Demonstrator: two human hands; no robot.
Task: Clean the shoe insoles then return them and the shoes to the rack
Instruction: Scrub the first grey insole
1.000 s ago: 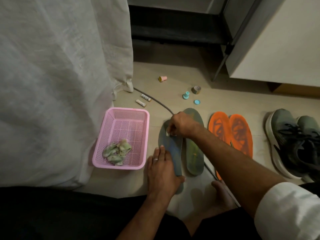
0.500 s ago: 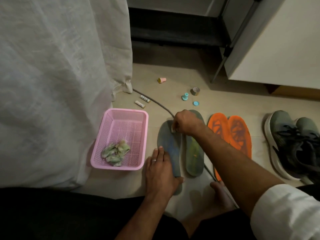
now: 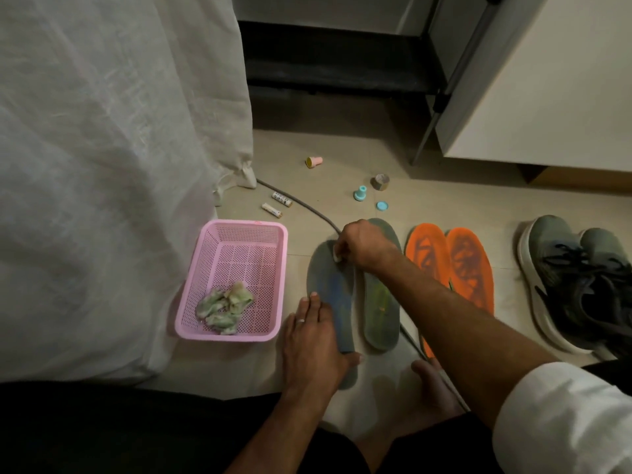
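Grey insole being cleaned (image 3: 330, 285): flat on the tiled floor, just right of the pink basket, toe end away from the person.
Right hand (image 3: 364, 246): over the toe end of that insole, fingers curled and pinching a small white wipe (image 3: 336, 255) against its surface.
Left hand (image 3: 316, 340): lies flat with straight fingers on the heel end and left edge of the same insole, thumb across its heel; a ring shows on one finger.
Second grey insole (image 3: 381, 309): just beside the first on its right, partly under the right forearm.
Orange insoles (image 3: 455, 265): a pair side by side, right of the grey ones.
Grey sneakers (image 3: 578, 282): a pair at far right.
Pink basket (image 3: 236, 230): holds crumpled greenish used wipes (image 3: 224, 307).
Cable (image 3: 301, 208): runs across the floor, passing beside the insoles.
Batteries (image 3: 277, 205): two near the white curtain (image 3: 102, 165).
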